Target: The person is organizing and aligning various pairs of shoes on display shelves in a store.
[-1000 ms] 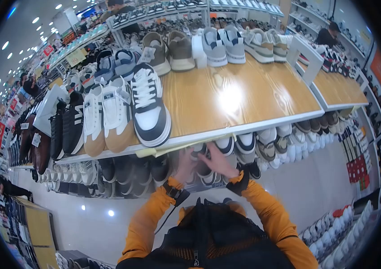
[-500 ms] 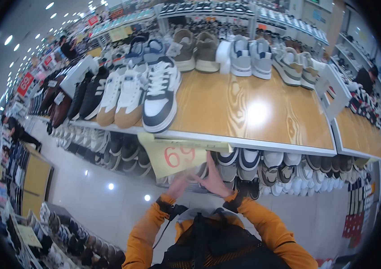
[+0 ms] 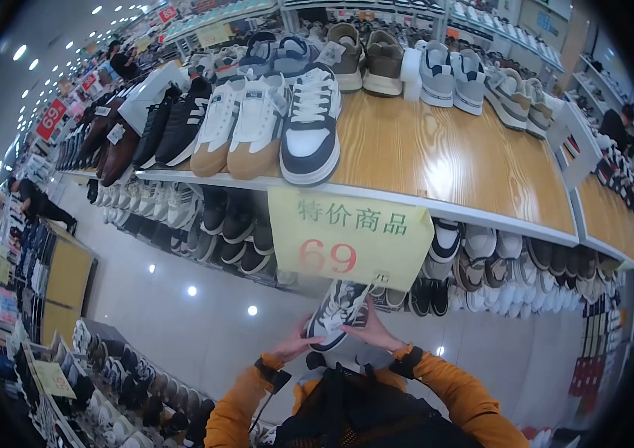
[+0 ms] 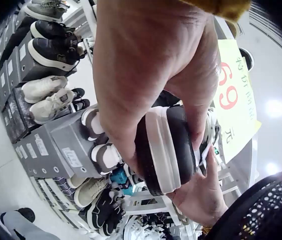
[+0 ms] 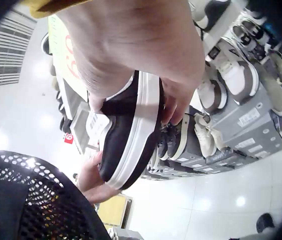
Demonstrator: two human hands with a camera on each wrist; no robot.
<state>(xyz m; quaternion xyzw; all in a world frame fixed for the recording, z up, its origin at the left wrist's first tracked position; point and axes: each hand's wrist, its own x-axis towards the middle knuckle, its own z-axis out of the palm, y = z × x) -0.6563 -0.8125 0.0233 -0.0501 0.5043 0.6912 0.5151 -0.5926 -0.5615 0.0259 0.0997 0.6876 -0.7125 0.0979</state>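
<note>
A black-and-white lace-up sneaker (image 3: 341,302) is held in front of the body, below the edge of the display table. My left hand (image 3: 296,342) grips it at its near end, with fingers and thumb wrapped round the sole and upper in the left wrist view. On the other side, my right hand (image 3: 375,331) holds it, thumb over the upper and fingers around the sole (image 5: 138,125). A white paper tag (image 5: 96,125) lies against the upper near the right thumb. Just beyond the sneaker hangs a yellow price sign (image 3: 350,239) marked 69.
Pairs of sneakers line the wooden display table (image 3: 436,157), including a white-and-dark-grey sneaker (image 3: 311,127) at its front edge. Under it are rows of shoes (image 3: 481,254) and grey shoeboxes (image 4: 63,150). A lower shoe rack (image 3: 119,388) stands behind on the left.
Both hands have drawn back from the shelf under the table and now hold the sneaker. The price sign, folded up before, hangs down flat facing me. The head view has shifted.
</note>
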